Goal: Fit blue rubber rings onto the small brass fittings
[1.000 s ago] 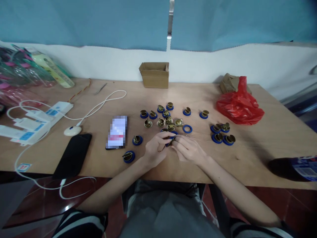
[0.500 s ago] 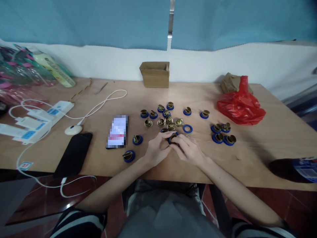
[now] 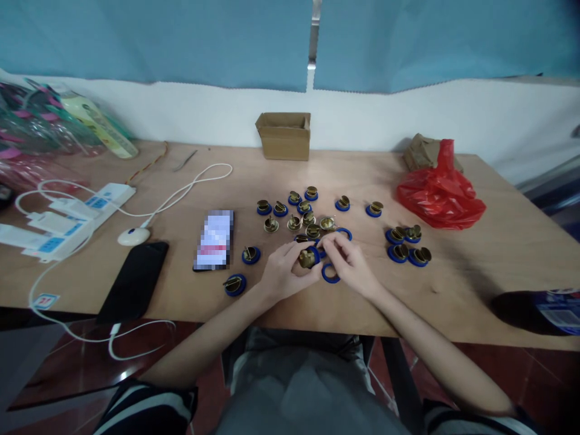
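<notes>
RISK: brass piece [image 3: 308,258] could slip from its small pinch into the loose parts [image 3: 294,222] at 12 o'clock | LEFT: left hand [image 3: 281,277] curled, pinching the brass piece just above the table [image 3: 462,266] | RIGHT: right hand [image 3: 351,266] half-curled, touching the blue ring [image 3: 330,275] at 4 o'clock of the piece; cannot tell if gripped

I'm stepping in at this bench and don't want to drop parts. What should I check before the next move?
1. Brass part pinched in the left hand: ok.
2. Blue ring on the table by the right hand: ok.
3. Right hand gripping the blue ring: cannot tell.
4. Brass part and blue ring joined: not ok, apart.
5. More ringed brass parts close beyond the hands: ok.
6. Phone clear of the hands: ok, off to the left.
</notes>
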`<state>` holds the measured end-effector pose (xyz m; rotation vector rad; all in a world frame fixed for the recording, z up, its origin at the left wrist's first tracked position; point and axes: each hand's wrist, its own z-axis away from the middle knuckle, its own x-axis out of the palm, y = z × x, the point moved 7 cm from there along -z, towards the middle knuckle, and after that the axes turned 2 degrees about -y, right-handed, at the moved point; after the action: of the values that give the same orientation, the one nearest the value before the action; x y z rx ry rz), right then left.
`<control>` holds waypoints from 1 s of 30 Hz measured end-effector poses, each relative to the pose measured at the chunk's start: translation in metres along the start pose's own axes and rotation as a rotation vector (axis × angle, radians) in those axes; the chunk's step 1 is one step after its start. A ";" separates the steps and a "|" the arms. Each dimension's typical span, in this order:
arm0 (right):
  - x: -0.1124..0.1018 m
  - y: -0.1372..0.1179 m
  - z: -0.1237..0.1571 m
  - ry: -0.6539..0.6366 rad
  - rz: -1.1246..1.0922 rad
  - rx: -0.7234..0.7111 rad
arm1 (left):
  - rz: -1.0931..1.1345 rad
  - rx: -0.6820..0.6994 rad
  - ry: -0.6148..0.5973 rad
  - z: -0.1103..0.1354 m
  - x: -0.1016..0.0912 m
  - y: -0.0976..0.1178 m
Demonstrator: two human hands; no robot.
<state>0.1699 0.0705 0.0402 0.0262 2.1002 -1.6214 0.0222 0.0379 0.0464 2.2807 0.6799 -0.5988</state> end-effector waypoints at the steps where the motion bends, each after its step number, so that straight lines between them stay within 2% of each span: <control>1: -0.005 0.003 -0.002 0.039 -0.020 0.024 | -0.048 0.007 -0.004 0.000 0.001 0.000; 3: -0.016 0.009 -0.005 0.119 -0.036 0.067 | -0.135 -0.036 -0.027 0.001 0.002 -0.005; 5: -0.024 0.015 -0.006 0.177 -0.025 0.098 | -0.235 -0.140 -0.079 0.002 0.001 -0.015; 7: -0.028 0.018 -0.008 0.210 0.007 0.109 | -0.363 -0.233 -0.157 0.005 -0.002 -0.024; 9: -0.030 0.020 -0.009 0.221 0.044 0.109 | -0.498 -0.256 -0.237 0.008 -0.008 -0.030; 13: -0.027 0.021 -0.011 0.194 0.123 0.101 | -0.608 -0.203 -0.330 0.010 -0.022 -0.037; 19: -0.025 0.023 -0.010 0.176 0.187 0.088 | -0.573 -0.040 -0.480 0.013 -0.024 -0.047; 24: -0.024 0.020 -0.010 0.151 0.234 0.071 | -0.597 -0.028 -0.481 0.013 -0.033 -0.059; 30: -0.019 0.018 -0.010 0.101 0.274 0.051 | -0.682 -0.120 -0.405 0.010 -0.056 -0.073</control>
<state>0.1883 0.0900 0.0333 0.4028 2.0242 -1.5342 -0.0675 0.0607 0.0382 1.7050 1.2452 -1.2524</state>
